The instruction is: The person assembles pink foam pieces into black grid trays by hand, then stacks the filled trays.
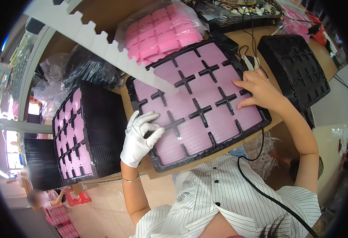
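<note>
A shallow black plastic tray [217, 147] lies in front of me, its raised crosses standing up through a pink foam sheet [190, 100]. My left hand [139, 137], in a white glove, is at the tray's left edge. Its fingers are bent, thumb and a finger pinched together over the sheet; anything between them is hidden. Bare, my right hand [257, 89] rests at the right side of the sheet, with thumb and forefinger spread on it and the other fingers curled. A pale pointed thing [248, 62] shows just beyond those curled fingers; I cannot tell whether they hold it.
A notched white strip [98, 43] slants across the upper left, overlapping the tray. Pink foam pieces [162, 31] in clear plastic lie behind. Black tray stacks stand left [104, 131] and right [295, 71]. A black cable [261, 190] crosses my shirt. Another person [43, 198] is far left.
</note>
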Demonstrator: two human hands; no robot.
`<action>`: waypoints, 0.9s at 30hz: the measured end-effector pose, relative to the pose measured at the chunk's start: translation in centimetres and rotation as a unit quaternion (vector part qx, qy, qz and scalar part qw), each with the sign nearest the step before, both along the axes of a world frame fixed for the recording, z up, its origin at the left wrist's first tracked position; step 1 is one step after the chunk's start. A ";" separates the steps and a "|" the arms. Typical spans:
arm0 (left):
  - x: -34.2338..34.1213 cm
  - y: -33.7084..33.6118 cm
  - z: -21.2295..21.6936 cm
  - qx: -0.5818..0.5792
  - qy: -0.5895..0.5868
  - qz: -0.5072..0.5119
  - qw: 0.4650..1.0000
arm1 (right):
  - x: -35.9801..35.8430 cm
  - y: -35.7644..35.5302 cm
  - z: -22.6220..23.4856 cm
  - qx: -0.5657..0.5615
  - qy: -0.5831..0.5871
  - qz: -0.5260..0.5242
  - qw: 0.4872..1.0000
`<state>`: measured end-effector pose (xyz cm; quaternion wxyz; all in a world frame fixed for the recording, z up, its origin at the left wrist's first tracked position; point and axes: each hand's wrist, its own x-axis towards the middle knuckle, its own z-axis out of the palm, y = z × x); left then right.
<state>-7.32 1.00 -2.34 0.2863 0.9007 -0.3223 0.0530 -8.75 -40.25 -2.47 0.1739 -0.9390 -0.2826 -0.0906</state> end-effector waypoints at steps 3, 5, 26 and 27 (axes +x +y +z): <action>0.1 -0.6 -0.6 0.041 -0.030 0.008 0.999 | -0.6 0.1 0.1 -0.004 0.025 -0.044 0.999; -0.4 -0.4 -1.0 0.127 -0.061 0.028 0.990 | -1.3 -0.2 1.2 -0.043 0.011 -0.011 0.999; -5.8 -2.7 -1.6 -0.166 -0.011 0.116 0.979 | -39.4 -9.9 -47.0 -0.052 0.174 -0.558 0.809; -5.6 -2.8 -1.4 -0.161 -0.018 0.114 0.980 | -39.8 -11.5 -47.1 0.007 0.195 -0.589 0.784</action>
